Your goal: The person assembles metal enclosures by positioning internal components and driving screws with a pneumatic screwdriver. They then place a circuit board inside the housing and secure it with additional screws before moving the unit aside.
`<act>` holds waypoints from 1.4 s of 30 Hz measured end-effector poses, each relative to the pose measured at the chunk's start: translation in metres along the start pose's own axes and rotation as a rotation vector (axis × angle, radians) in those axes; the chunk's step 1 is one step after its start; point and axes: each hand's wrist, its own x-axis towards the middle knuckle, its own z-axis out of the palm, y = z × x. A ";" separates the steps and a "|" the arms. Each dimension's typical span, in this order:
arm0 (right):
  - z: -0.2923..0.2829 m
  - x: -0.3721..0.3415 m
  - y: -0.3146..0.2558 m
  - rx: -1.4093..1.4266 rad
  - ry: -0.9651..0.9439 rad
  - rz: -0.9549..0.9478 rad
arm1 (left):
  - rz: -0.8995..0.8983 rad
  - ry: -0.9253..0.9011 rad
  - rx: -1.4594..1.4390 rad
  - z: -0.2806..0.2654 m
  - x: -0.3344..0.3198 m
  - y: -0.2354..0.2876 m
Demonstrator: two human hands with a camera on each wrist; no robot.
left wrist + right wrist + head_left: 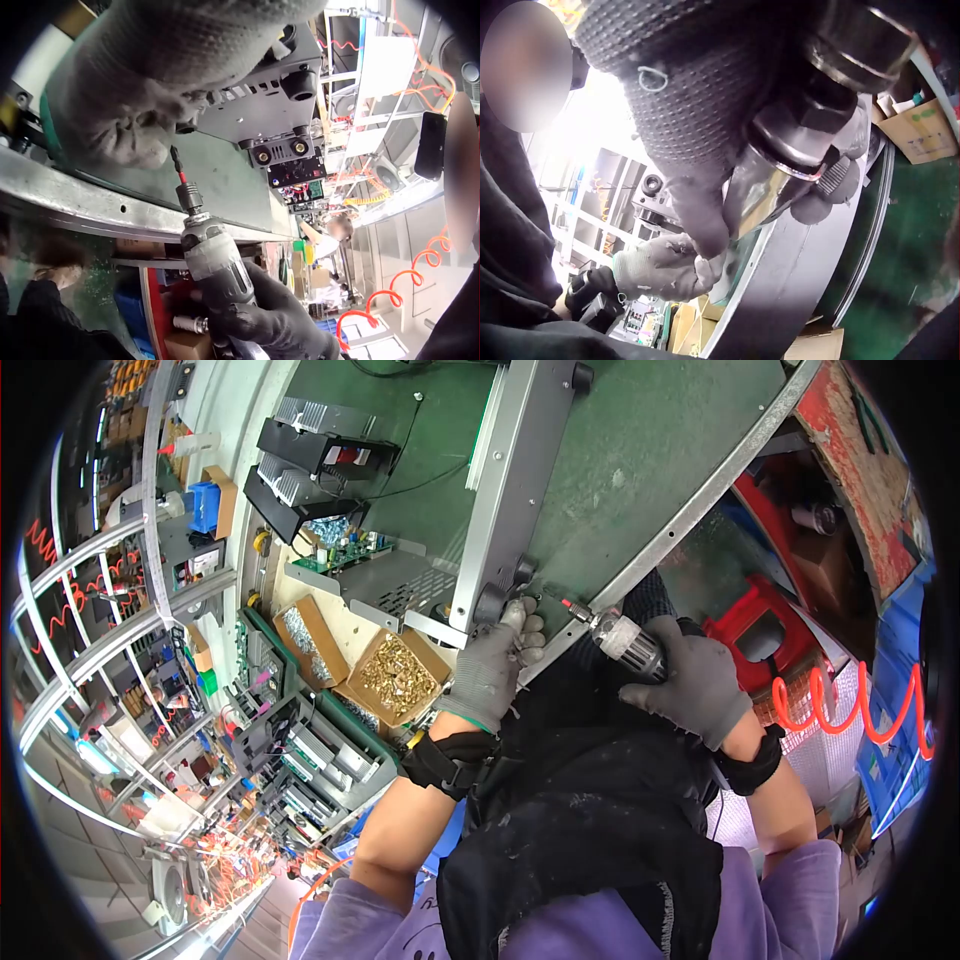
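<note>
In the head view my gloved right hand (695,675) grips a power screwdriver (630,643) with pale tape round its nose. Its red-banded bit (180,169) points toward my left hand and stands apart from the metal chassis. My gloved left hand (490,670) is at the near end of the long grey chassis (515,490), its fingers curled beside a round black foot (490,603). A second black foot (525,568) sits close by. Whether those left fingers pinch something small I cannot tell. The right wrist view shows the screwdriver's metal rear (795,124) under the right hand.
The green bench top (650,450) ends in a metal edge (690,515) in front of me. Left of the chassis are a box of brass-coloured screws (400,675), a perforated bracket (400,585) and black units with heatsinks (310,450). A coiled red hose (860,725) hangs at right.
</note>
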 end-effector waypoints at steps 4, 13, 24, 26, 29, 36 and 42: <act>0.003 0.002 -0.007 0.006 -0.081 -0.017 | 0.000 0.045 0.019 -0.009 0.000 -0.004; 0.005 -0.015 -0.016 0.019 -0.083 -0.116 | 0.104 -0.013 0.122 -0.018 -0.011 -0.011; 0.016 -0.027 -0.023 0.103 -0.092 -0.155 | -0.056 -0.159 -0.394 -0.043 -0.015 -0.032; 0.017 -0.028 -0.027 0.091 -0.107 -0.147 | -0.054 -0.179 -0.357 -0.044 -0.015 -0.035; 0.021 -0.028 -0.029 0.077 -0.108 -0.148 | -0.041 -0.136 -0.282 -0.044 -0.020 -0.034; 0.033 -0.028 -0.029 0.123 -0.148 -0.149 | 0.083 -0.244 -0.005 -0.049 -0.039 -0.024; 0.059 -0.010 -0.031 0.132 -0.198 -0.143 | 0.010 -0.133 -0.069 -0.105 -0.092 -0.011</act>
